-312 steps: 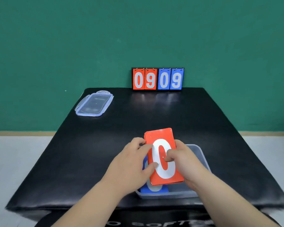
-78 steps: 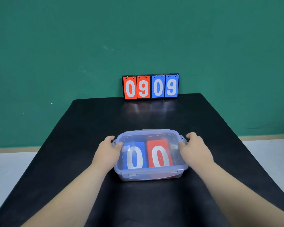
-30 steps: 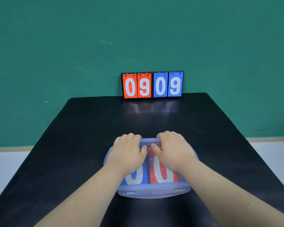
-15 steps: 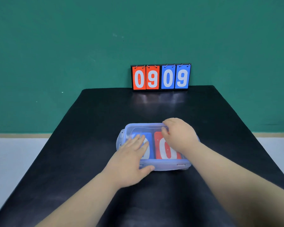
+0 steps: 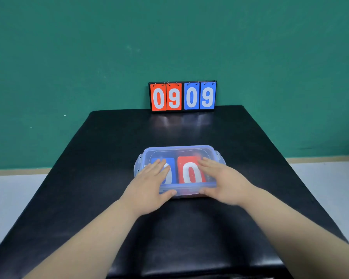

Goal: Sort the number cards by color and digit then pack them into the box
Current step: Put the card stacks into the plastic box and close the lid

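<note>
Now both palms lie flat on the lid (image 5: 179, 153) of the clear box (image 5: 187, 191) at the centre of the black table (image 5: 119, 141). The right hand (image 5: 222, 182), a moment ago at the lid's 12 o'clock edge, has drawn back level with the left hand (image 5: 149, 184), fingers straight, thumbs at the 6 o'clock rim. Blue cards (image 5: 169, 160) and red cards (image 5: 189, 161) sit sorted inside; the side latches may remain unsnapped.

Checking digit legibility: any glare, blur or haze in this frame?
Head view: scoreboard digits read sharply; their reflection smears across the glossy table; left hand and right hand are slightly motion-blurred; the translucent lid hazes the blue card and red card beneath.
</note>
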